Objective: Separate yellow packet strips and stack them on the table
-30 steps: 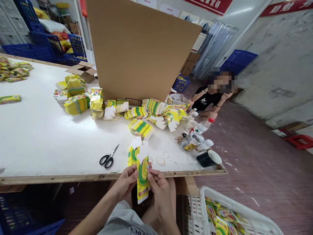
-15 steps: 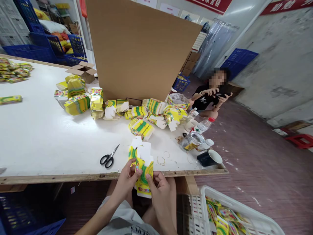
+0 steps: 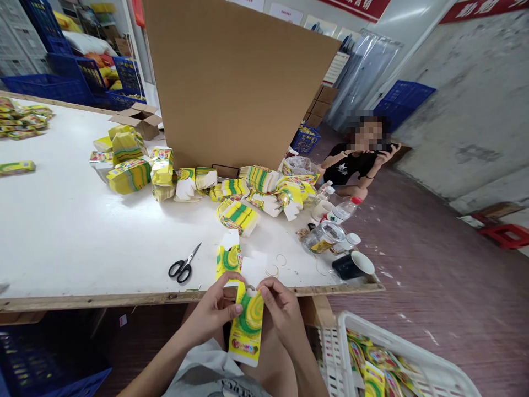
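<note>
A yellow and green printed carton (image 3: pixel 248 325) hangs just in front of the table's near edge, with its white flaps upward. My left hand (image 3: pixel 219 303) pinches its left side, thumb on the printed face. At its upper right corner, the thumb and fingers of my right hand (image 3: pixel 281 303) are closed on the edge by the flap. A second carton of the same print (image 3: pixel 228 259) lies on the table just beyond my left hand. Black-handled scissors (image 3: pixel 184 267) rest to the left of it.
Bundles of flat cartons (image 3: pixel 239 216) line the table before a large cardboard sheet (image 3: pixel 243 82). Bottles, a jar (image 3: pixel 322 238) and a dark mug (image 3: pixel 353 266) stand at the right edge. Below right is a white basket (image 3: pixel 413 336) of packets. Another person (image 3: pixel 347 168) sits beyond.
The held carton has come lower and closer to me, apart from the second carton, which now lies on the table. My right hand has shifted up to the carton's top corner.
</note>
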